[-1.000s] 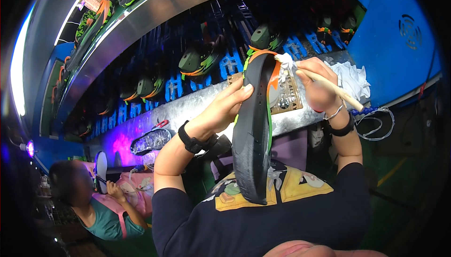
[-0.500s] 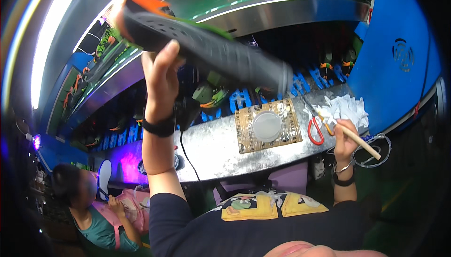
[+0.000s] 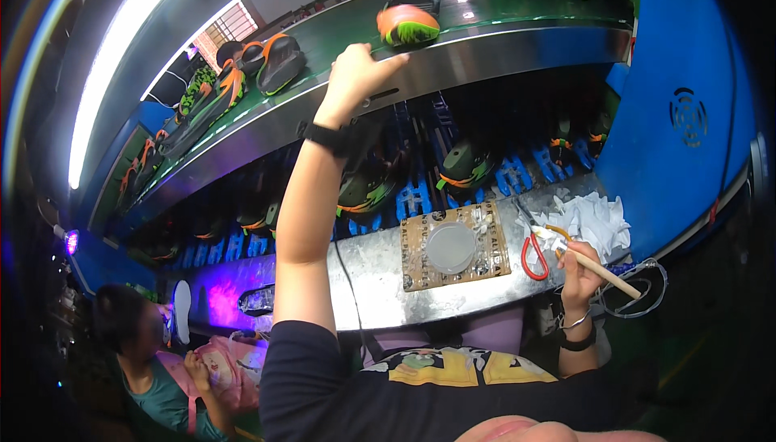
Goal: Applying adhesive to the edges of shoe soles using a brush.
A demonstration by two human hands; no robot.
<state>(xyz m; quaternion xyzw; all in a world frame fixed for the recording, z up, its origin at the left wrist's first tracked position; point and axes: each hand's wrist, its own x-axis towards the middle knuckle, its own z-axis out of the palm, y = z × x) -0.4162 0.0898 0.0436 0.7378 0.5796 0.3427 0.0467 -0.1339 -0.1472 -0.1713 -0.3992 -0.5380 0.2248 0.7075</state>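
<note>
My left hand (image 3: 360, 78) reaches up to the metal edge of the upper green conveyor (image 3: 339, 29), its fingers apart and holding nothing. Just beyond the fingertips an orange, green and black shoe sole (image 3: 408, 25) rests on the conveyor. Down at the right of the bench, my right hand (image 3: 580, 280) is closed around a pale wooden stick-like handle (image 3: 610, 274); the other end of this tool is hard to make out among the white crumpled cloths (image 3: 594, 219). Beside that hand lie red-handled scissors (image 3: 533, 256).
A round translucent dish (image 3: 451, 248) stands on taped cardboard (image 3: 416, 274) on the metal bench (image 3: 380, 280). More shoe soles (image 3: 281, 64) line the upper conveyor. Below it, shoe uppers (image 3: 465, 165) sit on blue holders. Another person (image 3: 153, 353) sits at the lower left, near a shoe sole.
My left hand has moved up and away and let go of the shoe sole, which now lies on the upper conveyor. My right hand keeps the wooden handle and has shifted slightly down and left.
</note>
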